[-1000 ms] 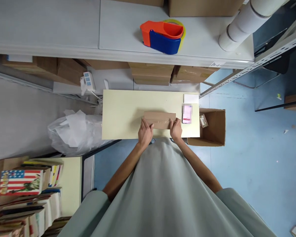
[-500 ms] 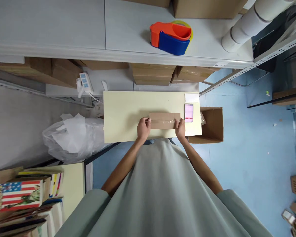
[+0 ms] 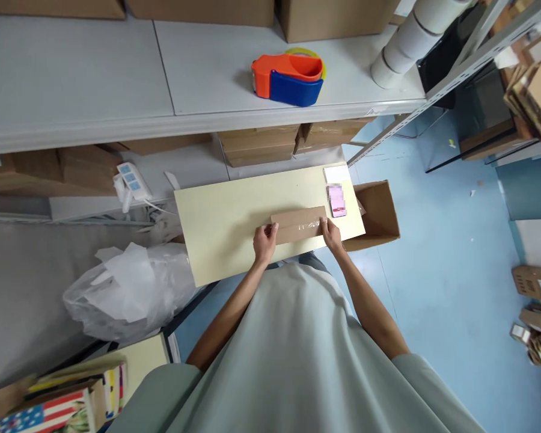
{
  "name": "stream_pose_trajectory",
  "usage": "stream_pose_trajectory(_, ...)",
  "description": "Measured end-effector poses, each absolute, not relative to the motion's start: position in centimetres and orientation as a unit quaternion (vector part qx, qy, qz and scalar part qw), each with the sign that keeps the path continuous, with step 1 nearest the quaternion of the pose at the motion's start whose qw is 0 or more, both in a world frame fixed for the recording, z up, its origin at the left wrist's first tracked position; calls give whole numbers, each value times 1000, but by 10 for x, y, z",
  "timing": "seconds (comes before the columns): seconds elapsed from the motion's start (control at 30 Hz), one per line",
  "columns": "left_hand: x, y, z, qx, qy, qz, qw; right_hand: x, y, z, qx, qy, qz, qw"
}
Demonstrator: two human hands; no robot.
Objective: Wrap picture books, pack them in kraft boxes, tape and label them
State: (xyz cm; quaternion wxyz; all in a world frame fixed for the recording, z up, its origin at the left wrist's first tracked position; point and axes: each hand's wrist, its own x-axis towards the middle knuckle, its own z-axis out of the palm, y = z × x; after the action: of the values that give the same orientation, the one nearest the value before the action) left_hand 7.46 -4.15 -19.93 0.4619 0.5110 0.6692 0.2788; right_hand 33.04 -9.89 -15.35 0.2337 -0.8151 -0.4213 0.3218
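Note:
A flat brown cardboard parcel [image 3: 297, 224] with clear tape on it lies near the front edge of a pale yellow table [image 3: 225, 222]. My left hand [image 3: 264, 242] grips its left end, fingers curled over the edge. My right hand [image 3: 332, 233] grips its right end the same way. A pink phone [image 3: 336, 201] and a white slip [image 3: 336, 174] lie on the table just right of the parcel.
An open cardboard box [image 3: 379, 216] stands at the table's right end. An orange and blue tape dispenser [image 3: 288, 77] and white rolls [image 3: 406, 42] sit on the grey shelf [image 3: 117, 78] above. A plastic bag [image 3: 126, 288] with white paper lies left. Books [image 3: 72, 403] are at lower left.
The view has tilted and swung, so the table now looks slanted. Both hands keep hold of the parcel's ends; the left hand's fingers have curled further over its edge.

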Motion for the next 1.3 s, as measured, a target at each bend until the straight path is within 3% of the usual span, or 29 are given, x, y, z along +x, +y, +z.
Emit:
stream_pose_trajectory(0.27, 61, -42, -192, 534, 588, 324, 514, 357, -101, -134, -745, -455, 368, 320)
stream_pose_trajectory(0.63, 82, -57, -205, 456, 722, 273, 443, 396, -65, -186, -677, -511, 480, 224)
stream_pose_trajectory(0.8, 90, -64, -208, 447, 774, 253, 370, 427, -61, -204, -645, -496, 532, 234)
stream_pose_trajectory(0.93, 112, -54, -193, 491, 791, 257, 259, 472, -46, -214, -656, -511, 498, 244)
stream_pose_trajectory(1.07, 150, -27, -170, 564, 752, 247, 234, 507, -28, -223, -653, -522, 477, 271)
stream_pose_trajectory(1.17, 182, -1, -159, 598, 724, 232, 253, 519, -13, -229, -667, -525, 436, 299)
stream_pose_trajectory(1.3, 244, 45, -176, 602, 657, 258, 373, 539, 18, -245, -720, -511, 345, 317)
